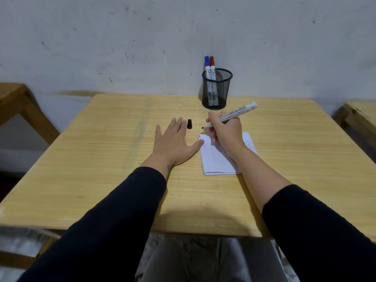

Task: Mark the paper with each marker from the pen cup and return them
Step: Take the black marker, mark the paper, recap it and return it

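The right hand [225, 129] is curled around a black marker [234, 113], fingers closed on the lower part of its barrel. The marker is uncapped and tilted, its dark tip pointing out past the fingertips to the left and hanging just above the table [101, 159], a little beyond the far edge of the paper [215, 157]. Its white back end sticks up and away behind the knuckles, toward the pen cup [216, 89].

The paper lies flat under the right wrist and palm. A short dark stroke [200, 136] sits at its far left corner, just beside the tip of the left thumb.

The left hand [173, 142] lies palm down on the table, fingers stretched out flat and holding nothing. Its thumb reaches sideways to the left edge of the paper and touches it or nearly so. The black cap [189, 124] stands on the table right next to the tips of the left fingers, between them and the marker tip.

Beyond the right hand's fingers, the mesh pen cup stands at the far edge of the table. A blue marker [207, 67] and a red marker [212, 68] stand in it, caps up, side by side.
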`<state>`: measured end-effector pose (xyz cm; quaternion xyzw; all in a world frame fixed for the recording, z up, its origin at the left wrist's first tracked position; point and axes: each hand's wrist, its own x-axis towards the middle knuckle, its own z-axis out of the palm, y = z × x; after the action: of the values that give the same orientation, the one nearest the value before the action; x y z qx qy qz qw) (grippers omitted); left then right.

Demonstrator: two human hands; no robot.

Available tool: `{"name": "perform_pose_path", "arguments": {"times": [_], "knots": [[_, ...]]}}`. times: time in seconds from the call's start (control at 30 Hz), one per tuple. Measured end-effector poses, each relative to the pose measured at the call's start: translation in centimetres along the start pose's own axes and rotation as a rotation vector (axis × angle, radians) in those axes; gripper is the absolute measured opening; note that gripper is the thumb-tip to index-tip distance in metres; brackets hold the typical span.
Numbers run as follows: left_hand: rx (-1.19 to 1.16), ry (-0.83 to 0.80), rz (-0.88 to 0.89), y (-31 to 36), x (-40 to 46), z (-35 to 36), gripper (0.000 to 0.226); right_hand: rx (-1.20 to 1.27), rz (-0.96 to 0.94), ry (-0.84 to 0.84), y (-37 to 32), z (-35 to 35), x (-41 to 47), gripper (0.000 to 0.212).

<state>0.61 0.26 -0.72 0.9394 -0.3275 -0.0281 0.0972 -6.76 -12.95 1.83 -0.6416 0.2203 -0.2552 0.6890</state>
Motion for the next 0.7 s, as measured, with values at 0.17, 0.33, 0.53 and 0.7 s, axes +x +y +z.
{"name": "perform_pose_path", "arguments": {"times": [0.17, 0.33, 0.53, 0.7], "knots": [[-0.196, 0.082, -0.028, 0.0, 0.5, -1.7, 0.081, 0.104, 0.101, -0.036, -2.3, -0.6, 1.4, 0.019], [0.052, 0.170, 0.129, 0.2, 2.4, -4.2, 0.042, -0.098, 0.122, -0.015, -4.7, -1.8, 2.9, 0.023], [-0.107, 0.126, 0.092, 0.2, 3.7, -4.0, 0.016, -0.009, 0.288, -0.077, -5.2, -2.8, 3.2, 0.017], [-0.787, 0.267, -0.063, 1.2, 3.5, -5.1, 0.010, 0.087, 0.267, -0.143, -5.5, -3.3, 3.0, 0.017]]}}
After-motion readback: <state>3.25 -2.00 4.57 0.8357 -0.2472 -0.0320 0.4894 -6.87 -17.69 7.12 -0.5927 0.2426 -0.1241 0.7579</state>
